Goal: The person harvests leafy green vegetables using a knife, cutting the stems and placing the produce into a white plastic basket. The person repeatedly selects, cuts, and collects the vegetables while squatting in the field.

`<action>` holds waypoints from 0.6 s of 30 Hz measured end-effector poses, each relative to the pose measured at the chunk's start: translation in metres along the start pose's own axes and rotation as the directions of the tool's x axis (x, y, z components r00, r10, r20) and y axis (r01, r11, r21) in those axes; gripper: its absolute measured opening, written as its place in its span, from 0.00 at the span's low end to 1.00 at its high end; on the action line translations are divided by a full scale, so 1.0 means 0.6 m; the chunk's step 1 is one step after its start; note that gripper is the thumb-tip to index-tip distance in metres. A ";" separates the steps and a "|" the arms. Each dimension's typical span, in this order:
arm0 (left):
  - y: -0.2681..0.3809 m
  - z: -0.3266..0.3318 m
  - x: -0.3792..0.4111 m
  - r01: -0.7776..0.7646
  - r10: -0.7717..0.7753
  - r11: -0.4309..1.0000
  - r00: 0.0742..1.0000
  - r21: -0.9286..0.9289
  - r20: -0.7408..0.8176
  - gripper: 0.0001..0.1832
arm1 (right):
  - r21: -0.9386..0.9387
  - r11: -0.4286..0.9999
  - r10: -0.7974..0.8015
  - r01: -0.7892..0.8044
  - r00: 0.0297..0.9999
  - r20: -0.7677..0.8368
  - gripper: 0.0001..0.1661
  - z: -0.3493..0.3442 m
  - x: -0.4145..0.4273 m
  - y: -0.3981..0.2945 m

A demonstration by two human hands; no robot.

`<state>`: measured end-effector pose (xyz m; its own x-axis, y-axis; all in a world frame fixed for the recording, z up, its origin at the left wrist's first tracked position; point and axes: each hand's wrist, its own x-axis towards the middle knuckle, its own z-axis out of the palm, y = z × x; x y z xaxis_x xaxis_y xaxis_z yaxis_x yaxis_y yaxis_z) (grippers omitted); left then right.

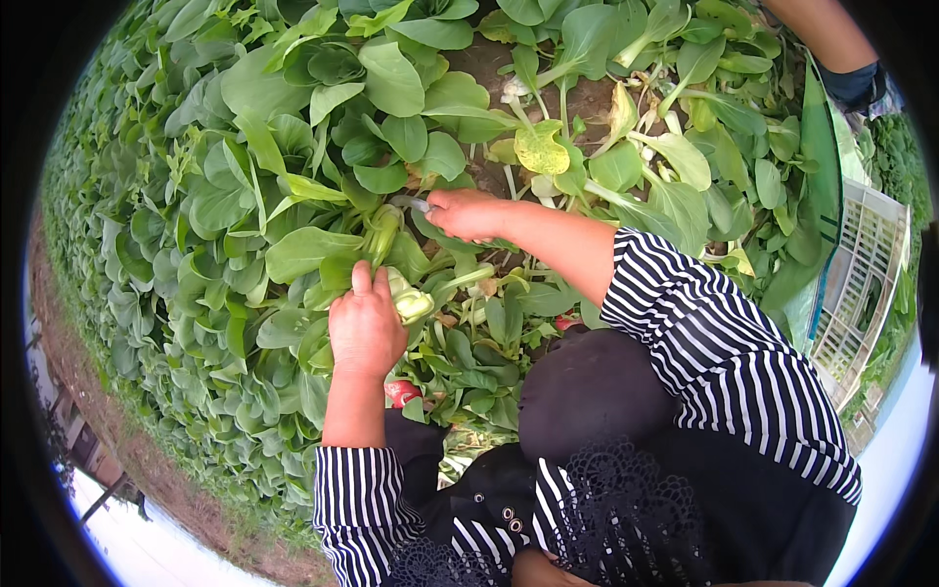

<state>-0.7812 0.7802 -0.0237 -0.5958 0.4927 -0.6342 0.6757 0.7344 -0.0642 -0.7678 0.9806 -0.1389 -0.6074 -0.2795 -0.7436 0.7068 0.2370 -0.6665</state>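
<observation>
My left hand [367, 323] is closed around a bunch of leafy greens, with a pale cut base of bok choy [412, 304] showing beside its fingers. Just ahead of it stands a green bok choy plant [381, 231] among the dense leaves. My right hand [462, 214] grips a knife, whose metal blade [411, 202] points left towards the stalks of that plant. The handle is hidden in my fist. The tip of the blade lies by the plant's stems.
Thick bok choy plants [183, 257] fill the left. Loose leaves and yellowed ones [541, 148] lie on soil at upper right. A white plastic crate [862, 279] stands at the far right beside a green sheet [816, 169]. Another person's forearm [825, 33] shows at top right.
</observation>
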 end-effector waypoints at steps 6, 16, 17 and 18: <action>0.001 0.006 0.000 -0.009 0.011 0.999 0.999 0.041 -0.044 0.35 | -0.408 0.906 -0.169 0.115 0.981 -0.098 0.21 0.027 0.026 -0.007; 0.001 0.016 0.003 -0.012 0.016 0.997 0.998 0.079 -0.055 0.34 | -0.465 0.883 -0.134 0.066 0.984 -0.114 0.23 0.035 0.009 -0.023; 0.002 0.025 0.000 -0.009 0.013 0.997 0.999 0.074 -0.044 0.34 | -0.487 0.872 -0.129 0.056 0.985 -0.118 0.23 0.036 0.007 -0.028; 0.007 0.029 -0.001 -0.009 0.012 0.997 0.999 0.070 -0.035 0.34 | -0.508 0.860 -0.123 0.043 0.984 -0.125 0.24 0.035 0.005 -0.031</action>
<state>-0.7700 0.7748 -0.0370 -0.6027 0.5177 -0.6072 0.7102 0.6950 -0.1124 -0.7756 0.9557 -0.1276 -0.7304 -0.1882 -0.6566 0.3973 0.6648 -0.6326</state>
